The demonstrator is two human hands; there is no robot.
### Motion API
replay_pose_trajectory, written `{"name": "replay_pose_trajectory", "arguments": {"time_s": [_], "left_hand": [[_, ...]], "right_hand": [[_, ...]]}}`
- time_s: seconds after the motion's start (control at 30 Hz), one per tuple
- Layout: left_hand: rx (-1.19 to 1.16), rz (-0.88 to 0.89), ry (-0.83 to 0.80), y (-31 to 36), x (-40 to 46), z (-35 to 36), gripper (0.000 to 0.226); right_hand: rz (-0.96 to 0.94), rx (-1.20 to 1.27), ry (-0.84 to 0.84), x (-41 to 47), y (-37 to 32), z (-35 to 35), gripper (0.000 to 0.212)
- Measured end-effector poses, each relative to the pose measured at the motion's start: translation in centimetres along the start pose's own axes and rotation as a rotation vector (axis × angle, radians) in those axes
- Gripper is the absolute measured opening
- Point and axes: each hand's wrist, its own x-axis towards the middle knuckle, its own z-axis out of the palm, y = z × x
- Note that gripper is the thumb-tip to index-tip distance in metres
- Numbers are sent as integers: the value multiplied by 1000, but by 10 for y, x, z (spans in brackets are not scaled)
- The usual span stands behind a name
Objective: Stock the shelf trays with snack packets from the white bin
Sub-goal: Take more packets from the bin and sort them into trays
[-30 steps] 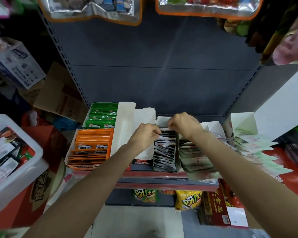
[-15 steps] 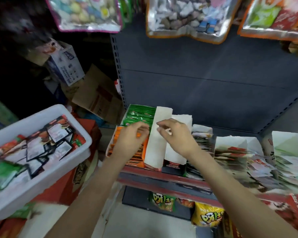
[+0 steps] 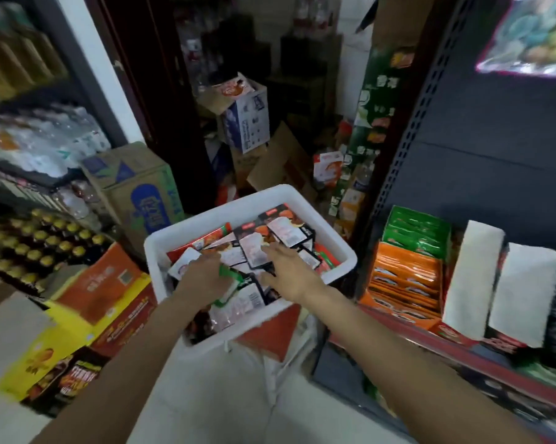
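The white bin [image 3: 251,200] stands left of the shelf on stacked cartons, full of mixed snack packets [image 3: 286,232] in black, red and white. Both my hands are inside it. My left hand [image 3: 206,277] dips among the packets near the front, and a green-edged packet [image 3: 230,277] juts out beside it; the fingers are hidden. My right hand [image 3: 289,270] lies over the packets with its fingers stretched out. On the shelf to the right sit an orange packet tray [image 3: 405,277], a green packet tray [image 3: 417,232] and two white cardboard tray flaps [image 3: 472,274].
A red shelf edge [image 3: 462,350] runs along the right, with a perforated upright [image 3: 398,139] behind the bin. Red and yellow cartons [image 3: 87,302] and a cardboard box [image 3: 135,193] crowd the left. Bottles [image 3: 39,241] line the far left; more boxes [image 3: 248,120] pile up behind.
My view swung left from the shelf trays to the white bin. Both hands left the trays and moved down into the bin among the packets.
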Motion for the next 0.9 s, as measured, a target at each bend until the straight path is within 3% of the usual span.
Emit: {"name": "replay_pose_trajectory", "arguments": {"time_s": [0.1, 0.2, 0.43, 0.57, 0.67, 0.77, 0.9], "left_hand": [[185, 15, -150, -29, 7, -5, 84], [146, 136, -221, -34, 8, -7, 94], [-36, 365, -230, -35, 17, 4, 103], [-71, 382, -97, -33, 26, -2, 82], [82, 278, 201, -36, 41, -17, 56], [263, 139, 223, -37, 54, -24, 52], [495, 78, 198, -34, 59, -20, 41]], "right_hand": [[73, 4, -115, 27, -21, 24, 61], [125, -16, -127, 42, -33, 42, 56], [268, 47, 115, 52, -39, 53, 38], [340, 104, 208, 51, -34, 47, 10], [379, 152, 338, 42, -23, 30, 28], [321, 105, 371, 39, -17, 25, 15], [185, -14, 145, 46, -39, 35, 55]]}}
